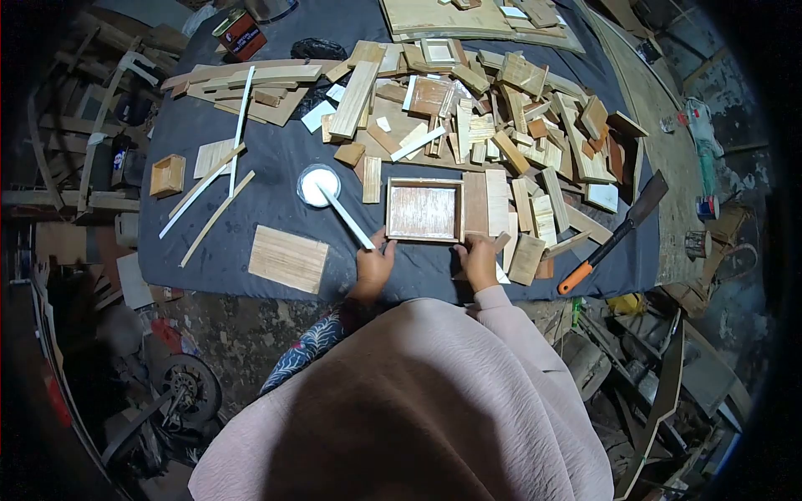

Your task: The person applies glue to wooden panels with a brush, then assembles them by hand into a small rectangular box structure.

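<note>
A shallow wooden box (424, 180) lies near the table's front edge, open side up, its bottom a whitish-streaked brown. My left hand (375, 264) is at its near left corner, fingers closed round the edge. At the near right corner my right hand (479, 262) has its thumb against the box and its fingers curled. To the left stands a round tub of white glue (307, 177). A white-coated stick (349, 219) leans out of the tub, its near end beside my left hand. Left of that lies a flat rectangular wood panel (288, 259).
A large heap of wood offcuts (484, 108) covers the table's back and right. A machete with an orange handle (614, 234) lies at the right edge. Thin strips (217, 217) and a small wooden box (168, 175) are at left. A red-black can (240, 35) stands behind.
</note>
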The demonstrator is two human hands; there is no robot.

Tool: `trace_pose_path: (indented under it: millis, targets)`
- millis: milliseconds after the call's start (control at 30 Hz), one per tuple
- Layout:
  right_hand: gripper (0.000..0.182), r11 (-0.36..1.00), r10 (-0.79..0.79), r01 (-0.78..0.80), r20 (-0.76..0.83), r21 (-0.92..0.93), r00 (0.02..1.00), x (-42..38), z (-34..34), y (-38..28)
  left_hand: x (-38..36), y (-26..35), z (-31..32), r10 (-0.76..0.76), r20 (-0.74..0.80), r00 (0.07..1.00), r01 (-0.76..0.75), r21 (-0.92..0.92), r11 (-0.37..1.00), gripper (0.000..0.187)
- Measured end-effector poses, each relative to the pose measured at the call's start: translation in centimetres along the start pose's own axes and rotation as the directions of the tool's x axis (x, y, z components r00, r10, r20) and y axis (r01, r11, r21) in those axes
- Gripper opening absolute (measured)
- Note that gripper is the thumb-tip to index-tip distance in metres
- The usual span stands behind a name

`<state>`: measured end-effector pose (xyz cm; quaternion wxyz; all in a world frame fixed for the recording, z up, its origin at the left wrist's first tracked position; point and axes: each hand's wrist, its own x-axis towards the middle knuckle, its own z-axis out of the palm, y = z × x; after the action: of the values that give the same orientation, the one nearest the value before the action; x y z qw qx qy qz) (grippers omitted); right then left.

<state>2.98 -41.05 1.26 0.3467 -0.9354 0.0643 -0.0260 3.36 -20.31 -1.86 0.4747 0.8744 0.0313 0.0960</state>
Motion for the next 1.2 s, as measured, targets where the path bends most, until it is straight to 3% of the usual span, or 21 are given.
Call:
trace_pose_path:
  millis: [467, 967, 1033, 1200]
  targets:
    - [0.013, 0.998, 0.065, -0.065, 0.021, -0.001, 0.998, 0.4, 0.7, 0.5, 0.1, -0.1, 0.0, -0.016, 0.029, 0.999, 0.016, 0.005, 1.0, 0.029]
    - [0.012, 0.999, -0.015, 0.016, -0.039, 0.029, 0.999, 0.5, 0.5, 0.5, -0.1, -0.7, 0.2, 0.001, 0.029, 1.0, -0.001, -0.005, 1.0, 0.029]
    - [0.011, 0.999, -0.03, 0.03, -0.019, 0.02, 0.999, 0.6, 0.2, 0.3, -0.1, -0.3, 0.1, 0.048, -0.001, 0.999, -0.047, 0.066, 0.997, 0.028]
    - [0.009, 0.999, -0.037, 0.038, -0.034, 0.027, 0.999, 0.6, 0.3, 0.6, -0.1, -0.2, 0.0, -0.019, 0.019, 1.0, 0.019, 0.024, 1.0, 0.027]
